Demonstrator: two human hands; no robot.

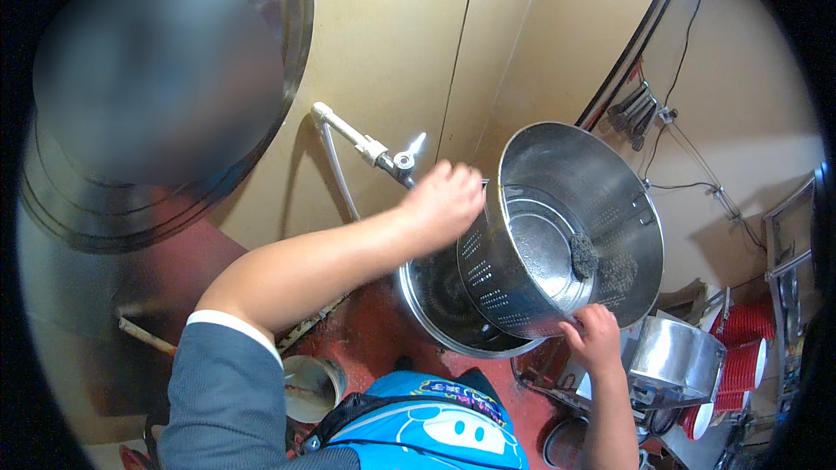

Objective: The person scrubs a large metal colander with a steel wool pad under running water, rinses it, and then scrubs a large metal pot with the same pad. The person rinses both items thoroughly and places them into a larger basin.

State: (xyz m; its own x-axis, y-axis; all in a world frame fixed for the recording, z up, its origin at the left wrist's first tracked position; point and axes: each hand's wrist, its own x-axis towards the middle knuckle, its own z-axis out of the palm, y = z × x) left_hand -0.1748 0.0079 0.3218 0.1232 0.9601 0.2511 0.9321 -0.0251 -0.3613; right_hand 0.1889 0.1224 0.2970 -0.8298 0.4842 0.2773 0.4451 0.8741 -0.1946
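Note:
A large stainless-steel strainer pot [542,245] with rows of small holes is tilted, its mouth facing up and to the right. My left hand [449,199] is closed at the side handle of the strainer pot. On the near rim, my right hand [593,336] grips with thumb and fingers. Inside the pot lies a steel-wool scrubber [583,256], with wet dark residue on the wall beside it. Beneath and to the left stands a wider steel pot [434,303], partly hidden by the strainer pot.
A water pipe with a valve tap [403,160] juts from the wall behind my left hand. Near my feet stands a bucket [315,388] on the red floor. To the right are a metal pot [679,356] and stacked red bowls [741,365]. A large round metal vessel [297,32] fills the upper left.

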